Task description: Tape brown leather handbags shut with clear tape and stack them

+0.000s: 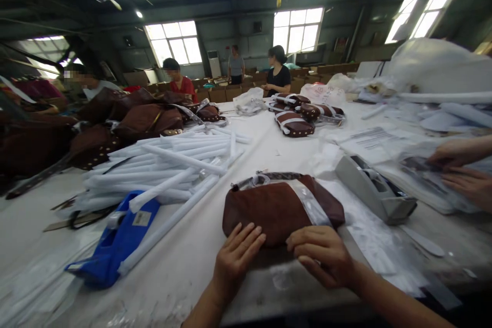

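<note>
A brown handbag (261,210) lies on the white table in front of me, a white wrapping band (307,200) running across its right part. Its strap, along the top edge, looks wrapped in clear plastic. My left hand (240,253) rests flat against the lower left of the bag, fingers stretched out. At the bag's lower right edge, my right hand (323,253) has its fingers bent, with thumb and fingertips apart and nothing visible between them.
Left of the bag are a blue tape dispenser (119,241) and a pile of white paper rolls (154,169). A grey tape dispenser (374,189) stands to the right, near another person's hands (465,166). More brown bags (295,123) lie farther back; several people are beyond.
</note>
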{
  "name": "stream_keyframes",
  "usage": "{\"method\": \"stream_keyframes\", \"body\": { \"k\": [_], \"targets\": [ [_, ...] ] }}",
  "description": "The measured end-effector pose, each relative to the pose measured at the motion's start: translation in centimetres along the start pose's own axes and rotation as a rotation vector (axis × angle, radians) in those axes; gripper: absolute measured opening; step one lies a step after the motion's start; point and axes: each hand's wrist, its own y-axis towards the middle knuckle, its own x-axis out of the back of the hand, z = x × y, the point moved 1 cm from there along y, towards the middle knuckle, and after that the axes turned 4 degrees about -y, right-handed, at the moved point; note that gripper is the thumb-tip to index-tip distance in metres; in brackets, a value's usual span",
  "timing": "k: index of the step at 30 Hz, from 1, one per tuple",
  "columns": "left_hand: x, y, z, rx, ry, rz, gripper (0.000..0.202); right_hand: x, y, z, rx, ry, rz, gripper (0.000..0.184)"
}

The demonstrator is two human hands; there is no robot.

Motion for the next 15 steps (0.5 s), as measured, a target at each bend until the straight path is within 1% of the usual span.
{"method": "stream_keyframes", "body": {
  "k": [1,2,3,5,6,7,8,9,11,13,15],
  "targets": [
    [-0.4,-0.2,-0.4,-0.018,-0.013,0.028,0.037,0.5,0.7,0.2,0.017,-0.024,-0.003,0.016],
    [-0.7,-0.3,-0.7,-0.027,-0.022,0.045,0.036,0.7,1.7,-0.1,0.004,-0.055,-0.016,0.017],
    [-1.0,-0.4,-0.9,-0.030,-0.026,0.049,0.035,0.7,2.7,-1.0,-0.046,-0.091,-0.032,0.017],
    [-1.4,-0.4,-1.1,-0.033,-0.025,0.038,0.034,0.1,4.9,-3.7,-0.221,-0.193,-0.048,0.018],
    [-1.5,-0.4,-1.1,-0.039,-0.021,0.032,0.034,-0.4,6.1,-5.5,-0.322,-0.263,-0.007,0.019],
    [-1.5,-0.4,-1.1,-0.044,-0.016,0.030,0.033,-1.1,7.2,-7.3,-0.406,-0.340,0.073,0.021],
    [-1.5,-0.4,-1.1,-0.047,-0.010,0.032,0.033,-1.8,8.3,-9.1,-0.462,-0.412,0.200,0.023],
    [-1.5,-0.4,-1.1,-0.050,-0.004,0.034,0.033,-2.6,9.4,-10.8,-0.486,-0.467,0.335,0.025],
    [-1.4,-0.4,-1.1,-0.058,0.014,0.035,0.033,-4.2,11.3,-13.4,-0.486,-0.517,0.530,0.022],
    [-1.6,-0.6,-1.0,-0.070,0.045,0.031,0.033,-5.8,12.8,-15.0,-0.485,-0.547,0.634,0.016],
    [-2.3,-1.0,-0.8,-0.105,0.095,0.011,0.032,-7.6,14.0,-15.6,-0.498,-0.621,0.710,0.017]
  ]
}}
